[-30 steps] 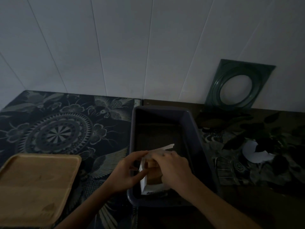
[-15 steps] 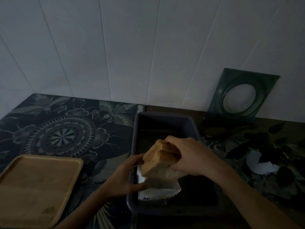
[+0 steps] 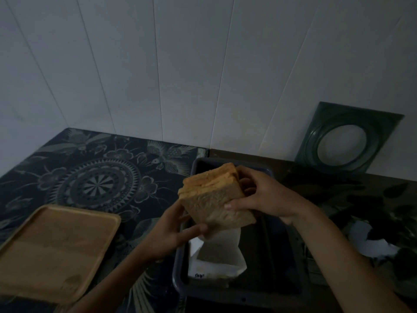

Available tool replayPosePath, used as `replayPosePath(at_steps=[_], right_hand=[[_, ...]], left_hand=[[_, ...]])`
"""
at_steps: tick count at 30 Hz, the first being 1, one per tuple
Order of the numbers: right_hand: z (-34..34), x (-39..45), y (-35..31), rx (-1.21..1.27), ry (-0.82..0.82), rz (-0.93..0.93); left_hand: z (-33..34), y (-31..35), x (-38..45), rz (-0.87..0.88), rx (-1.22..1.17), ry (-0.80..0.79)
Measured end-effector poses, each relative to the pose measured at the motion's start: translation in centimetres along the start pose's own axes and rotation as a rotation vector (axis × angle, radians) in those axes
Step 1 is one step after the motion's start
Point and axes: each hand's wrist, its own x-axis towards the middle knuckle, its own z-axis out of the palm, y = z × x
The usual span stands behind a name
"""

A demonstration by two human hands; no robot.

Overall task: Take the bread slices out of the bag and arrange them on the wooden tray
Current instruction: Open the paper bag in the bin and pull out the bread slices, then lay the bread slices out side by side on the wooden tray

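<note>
Wooden tray (image 3: pixel 53 251) at near left, bare, resting on dark patterned cloth (image 3: pixel 94 177); just right of it, dark plastic bin (image 3: pixel 237 297) containing white bag (image 3: pixel 217 256), mouth open upward. Above bin and clear of bag: stack of bread slices (image 3: pixel 214 195), tilted, crust edges up, clamped by right hand (image 3: pixel 264 195) with thumb on front face and fingers behind, and supported from beneath at lower left corner by left hand (image 3: pixel 173 233), fingers curled against the stack. Farther back, at right: green frame (image 3: pixel 345 141) with round opening, leaning against white panelled wall (image 3: pixel 180 64).
</note>
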Motion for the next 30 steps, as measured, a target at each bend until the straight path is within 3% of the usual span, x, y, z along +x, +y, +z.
replayPosePath(at_steps=[5,10,22,30], right_hand=[[1.1,1.8,1.6,0.236,-0.053,0.036],[3.4,3.9,2.9,0.367,-0.144,0.090],[11.6,8.5,1.4,0.480,-0.187,0.234],[20.0,12.7,-0.6,0.518,-0.178,0.310]], left_hand=[[-0.8,0.9,-0.2,-0.053,-0.078,0.108],[-2.6,1.4,-2.1,-0.114,-0.118,0.111],[-10.3,-0.4,-6.6,-0.309,-0.328,0.223],[-18.9,-3.1,-10.2,-0.421,-0.320,0.201]])
